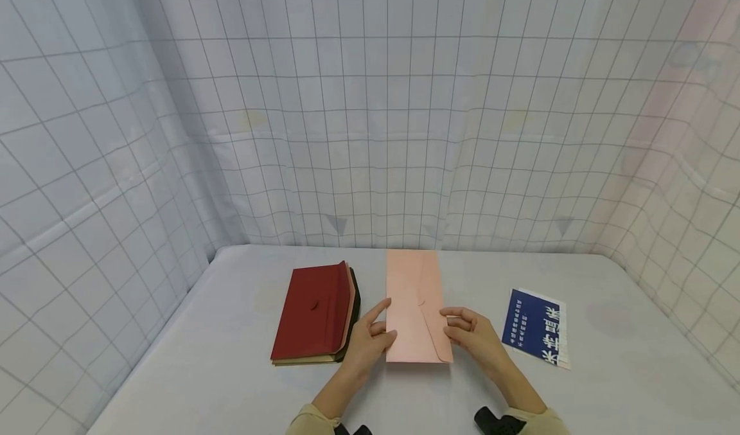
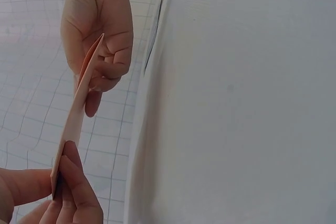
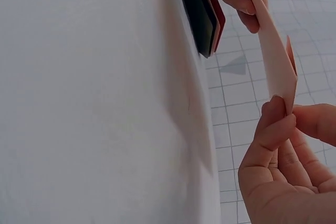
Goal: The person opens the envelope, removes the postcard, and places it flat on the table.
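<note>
A long pink envelope (image 1: pixel 406 313) is held upright-length between both hands over the white table, its flap side facing the head camera. My left hand (image 1: pixel 366 342) pinches the left edge, thumb on the near face and fingers behind. On the opposite edge my right hand (image 1: pixel 476 337) pinches in the same way. Seen edge-on in the left wrist view, the envelope (image 2: pixel 76 106) stands off the tabletop, and its flap lifts slightly. In the right wrist view the flap also sticks out from the envelope (image 3: pixel 278 64) near the right fingers (image 3: pixel 275 119).
Left of the envelope lie red envelopes (image 1: pixel 309 310) stacked with a cream and a dark green one. To the right rests a dark blue printed packet (image 1: pixel 534 326) with white lettering. White grid-patterned curtains (image 1: pixel 370 114) surround the white table (image 1: pixel 231 332).
</note>
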### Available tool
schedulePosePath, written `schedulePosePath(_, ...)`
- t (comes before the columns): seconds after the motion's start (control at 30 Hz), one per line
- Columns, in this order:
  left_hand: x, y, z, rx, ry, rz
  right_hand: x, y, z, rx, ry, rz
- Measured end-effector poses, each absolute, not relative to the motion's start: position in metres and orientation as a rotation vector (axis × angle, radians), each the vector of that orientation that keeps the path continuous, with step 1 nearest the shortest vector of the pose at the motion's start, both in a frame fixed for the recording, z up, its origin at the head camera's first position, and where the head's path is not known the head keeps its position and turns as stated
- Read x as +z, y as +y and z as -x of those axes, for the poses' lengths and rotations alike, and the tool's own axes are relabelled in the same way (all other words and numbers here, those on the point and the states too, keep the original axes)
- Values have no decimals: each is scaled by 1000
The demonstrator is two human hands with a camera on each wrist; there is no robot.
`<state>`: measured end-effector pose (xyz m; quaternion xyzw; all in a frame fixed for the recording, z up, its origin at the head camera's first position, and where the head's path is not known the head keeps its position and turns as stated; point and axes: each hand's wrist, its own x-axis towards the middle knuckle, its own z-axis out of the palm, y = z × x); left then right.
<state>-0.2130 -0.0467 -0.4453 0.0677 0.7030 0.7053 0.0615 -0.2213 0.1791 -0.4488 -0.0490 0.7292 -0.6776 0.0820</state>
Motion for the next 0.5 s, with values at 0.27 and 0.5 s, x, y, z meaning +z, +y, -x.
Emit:
schedulePosePath(0.27, -445, -43, 208, 2177, 2130, -267, -452, 165, 220, -1885, 2531, 18)
schedulePosePath(0.5, -439, -37, 203, 2167, 2242, -357, -447, 159, 217, -1771, 2697, -35)
